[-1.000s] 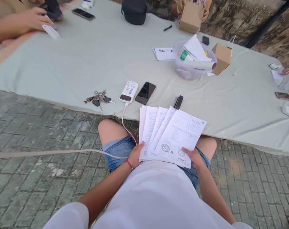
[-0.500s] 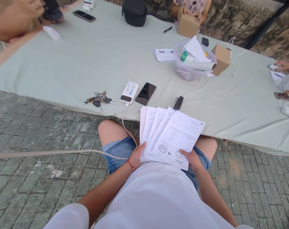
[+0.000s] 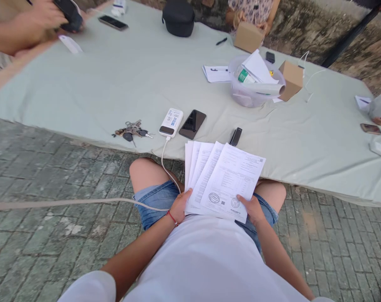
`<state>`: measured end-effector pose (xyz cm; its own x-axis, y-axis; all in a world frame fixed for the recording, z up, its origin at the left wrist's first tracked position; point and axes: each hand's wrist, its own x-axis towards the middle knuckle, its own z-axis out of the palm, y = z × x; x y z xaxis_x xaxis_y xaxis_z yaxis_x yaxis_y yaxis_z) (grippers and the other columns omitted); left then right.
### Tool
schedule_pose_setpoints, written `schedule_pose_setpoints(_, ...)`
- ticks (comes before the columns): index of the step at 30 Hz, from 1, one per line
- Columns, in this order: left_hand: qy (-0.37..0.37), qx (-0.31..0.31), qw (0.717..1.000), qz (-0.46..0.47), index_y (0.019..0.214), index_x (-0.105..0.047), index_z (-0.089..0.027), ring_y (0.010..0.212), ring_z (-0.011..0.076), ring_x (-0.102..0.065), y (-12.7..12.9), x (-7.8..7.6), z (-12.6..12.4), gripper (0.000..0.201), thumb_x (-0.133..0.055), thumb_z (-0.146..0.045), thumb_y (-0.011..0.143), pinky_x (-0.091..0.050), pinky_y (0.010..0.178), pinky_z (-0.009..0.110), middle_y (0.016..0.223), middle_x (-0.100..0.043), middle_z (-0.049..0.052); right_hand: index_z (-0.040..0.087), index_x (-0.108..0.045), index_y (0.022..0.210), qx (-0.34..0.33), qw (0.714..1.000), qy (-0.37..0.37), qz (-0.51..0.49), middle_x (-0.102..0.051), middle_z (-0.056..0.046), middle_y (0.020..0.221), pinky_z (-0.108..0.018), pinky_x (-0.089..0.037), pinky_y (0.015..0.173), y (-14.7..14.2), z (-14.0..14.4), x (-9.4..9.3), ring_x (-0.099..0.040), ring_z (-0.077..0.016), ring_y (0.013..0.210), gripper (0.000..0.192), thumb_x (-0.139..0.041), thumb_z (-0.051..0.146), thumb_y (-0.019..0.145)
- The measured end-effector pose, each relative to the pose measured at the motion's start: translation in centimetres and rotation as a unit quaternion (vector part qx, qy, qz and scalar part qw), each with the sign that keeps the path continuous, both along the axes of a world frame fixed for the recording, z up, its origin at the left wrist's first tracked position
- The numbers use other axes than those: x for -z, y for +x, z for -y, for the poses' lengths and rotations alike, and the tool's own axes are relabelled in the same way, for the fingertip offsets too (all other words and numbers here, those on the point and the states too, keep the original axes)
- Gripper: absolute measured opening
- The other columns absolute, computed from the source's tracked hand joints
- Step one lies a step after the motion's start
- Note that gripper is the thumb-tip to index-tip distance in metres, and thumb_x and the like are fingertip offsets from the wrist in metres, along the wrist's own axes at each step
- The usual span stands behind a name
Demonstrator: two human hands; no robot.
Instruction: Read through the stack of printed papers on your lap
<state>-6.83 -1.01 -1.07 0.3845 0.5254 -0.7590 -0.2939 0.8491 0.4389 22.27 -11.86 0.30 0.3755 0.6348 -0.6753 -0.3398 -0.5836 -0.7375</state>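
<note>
Left hand: my left hand pinches the lower left corner of the fanned papers, thumb on top, fingers closed underneath.
Right hand: my right hand grips the lower right edge of the same papers, thumb pressed on the top sheet near the round stamps.
Papers: several printed sheets spread like a fan over my lap, their upper ends reaching above the edge of the grey cloth.
Cable: a white cable runs from the power bank down across my left thigh, just beside my left hand.
Nearby on the cloth: keys, a dark phone next to the power bank, and a small black device just above the papers.
Further off: a clear tub holding papers, cardboard boxes beside it, other people's hands at the far corners.
Risk: I judge the fan held only by its bottom corners, so a loose thumb or a gust could let sheets slide off my lap onto the paving.
Risk two: my left wrist could snag the cable and drag the power bank off the cloth.
</note>
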Motion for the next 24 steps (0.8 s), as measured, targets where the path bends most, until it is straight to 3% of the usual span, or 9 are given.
schedule_pose_setpoints(8, -0.005, -0.021, 1.000, -0.009, 0.110, -0.075, -0.007, 0.104, 0.0362, -0.076, 0.1, 0.1, 0.0, 0.054, -0.084, -0.048, 0.077, -0.061, 0.094, 0.046, 0.106, -0.080, 0.018, 0.020, -0.079, 0.104, -0.029, 1.000, 0.006, 0.009, -0.079, -0.011, 0.114, -0.058, -0.059, 0.102, 0.9, -0.1, -1.3, -0.075, -0.0386, 0.108, 0.052, -0.094, 0.050, 0.063)
schedule_pose_setpoints(14, 0.027, -0.024, 0.999, -0.010, 0.107, -0.075, -0.009, 0.100, 0.0339, -0.077, 0.3, 0.1, 0.3, 0.059, -0.095, -0.043, 0.063, -0.061, 0.096, 0.046, 0.102, -0.081, 0.016, 0.019, -0.079, 0.103, -0.079, 0.996, 0.021, 0.030, -0.080, -0.011, 0.112, -0.055, -0.061, 0.097, 0.2, -1.7, -0.7, -0.076, -0.0371, 0.103, 0.051, -0.090, 0.053, 0.066)
schedule_pose_setpoints(19, 0.033, -0.010, 0.999, -0.005, 0.104, -0.076, -0.010, 0.102, 0.0354, -0.076, 0.1, -0.1, 0.3, 0.056, -0.094, -0.043, 0.063, -0.059, 0.098, 0.050, 0.102, -0.081, 0.016, 0.022, -0.074, 0.113, -0.040, 0.995, 0.047, 0.074, -0.080, -0.008, 0.114, -0.051, -0.062, 0.093, 0.9, -2.1, -0.2, -0.076, -0.0338, 0.103, 0.052, -0.087, 0.051, 0.072)
schedule_pose_setpoints(24, 0.057, 0.003, 0.998, 0.007, 0.110, -0.075, -0.010, 0.111, 0.0384, -0.073, 0.2, -0.3, 0.3, 0.063, -0.097, -0.034, 0.057, -0.054, 0.104, 0.053, 0.107, -0.080, 0.017, 0.022, -0.075, 0.111, -0.006, 0.997, 0.043, 0.062, -0.080, -0.007, 0.112, -0.050, -0.063, 0.091, 1.8, -1.2, -0.7, -0.077, -0.0331, 0.099, 0.051, -0.088, 0.050, 0.070)
